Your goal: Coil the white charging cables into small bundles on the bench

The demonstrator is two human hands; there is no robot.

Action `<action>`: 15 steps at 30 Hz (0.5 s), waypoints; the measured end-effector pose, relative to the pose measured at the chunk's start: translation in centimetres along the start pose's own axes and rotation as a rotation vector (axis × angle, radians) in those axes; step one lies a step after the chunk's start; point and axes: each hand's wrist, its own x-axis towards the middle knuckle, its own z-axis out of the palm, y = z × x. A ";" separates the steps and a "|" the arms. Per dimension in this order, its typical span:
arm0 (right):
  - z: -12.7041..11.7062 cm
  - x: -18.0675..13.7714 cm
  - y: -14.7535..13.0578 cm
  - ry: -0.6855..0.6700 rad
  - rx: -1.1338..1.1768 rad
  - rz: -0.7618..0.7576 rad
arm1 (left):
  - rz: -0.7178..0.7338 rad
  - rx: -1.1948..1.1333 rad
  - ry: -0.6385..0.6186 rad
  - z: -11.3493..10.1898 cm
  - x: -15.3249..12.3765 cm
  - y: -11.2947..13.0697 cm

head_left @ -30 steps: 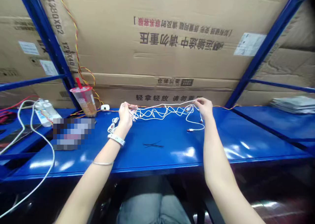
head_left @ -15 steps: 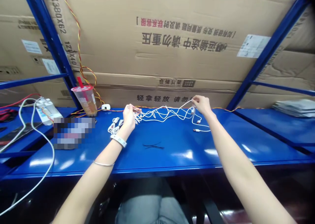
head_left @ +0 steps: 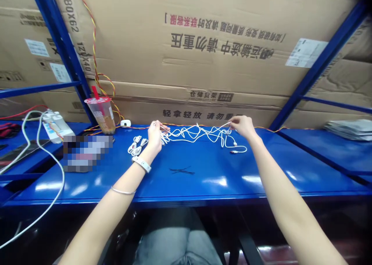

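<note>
Right now, the left hand (head_left: 155, 137) pinches one end of a tangled white charging cable (head_left: 197, 133), and the right hand (head_left: 243, 126) grips another stretch between closed fingers. Loops sprawl between them across a glossy blue steel shelf (head_left: 203, 181), just beside small coiled white cables (head_left: 135, 145).
</note>
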 end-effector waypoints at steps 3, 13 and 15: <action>-1.4 0.3 -0.5 -0.105 -0.002 -0.021 | -0.002 -0.004 0.004 0.1 -0.1 0.2; 0.1 -0.8 -5.9 -0.479 0.758 0.012 | -0.217 0.004 0.045 -0.4 0.4 0.8; 0.8 -0.3 -7.6 -0.371 0.889 0.057 | -0.277 0.072 0.011 -0.4 0.3 0.5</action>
